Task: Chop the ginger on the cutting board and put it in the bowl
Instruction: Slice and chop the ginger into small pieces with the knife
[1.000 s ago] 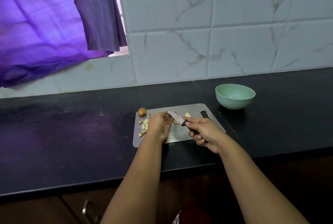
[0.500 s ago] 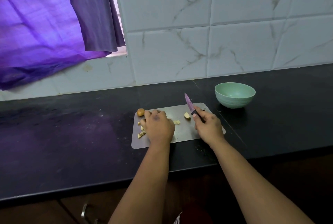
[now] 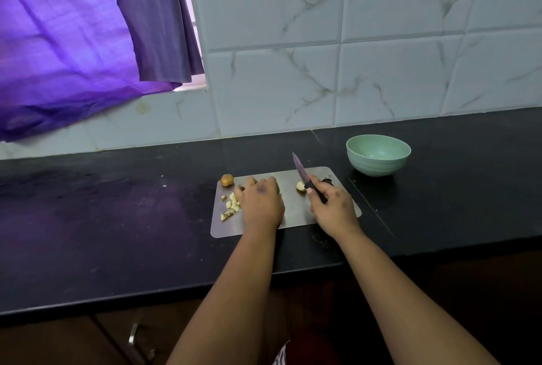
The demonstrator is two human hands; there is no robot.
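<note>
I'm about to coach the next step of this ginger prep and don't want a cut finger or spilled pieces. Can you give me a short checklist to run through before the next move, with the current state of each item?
1. Knife held firmly: ok, the right hand grips its black handle, blade pointing up and away.
2. Blade clear of the left hand: ok, a gap of bare cutting board lies between them.
3. Chopped pieces on the board: ok, heaped by the left hand near the board's left edge.
4. Bowl ready: ok, upright on the counter beyond the board's right corner; it looks empty.
5. All ginger chopped: not ok, a chunk lies by the knife and a round piece at the far left corner.
6. What the left hand's fingers hold: cannot tell.
</note>
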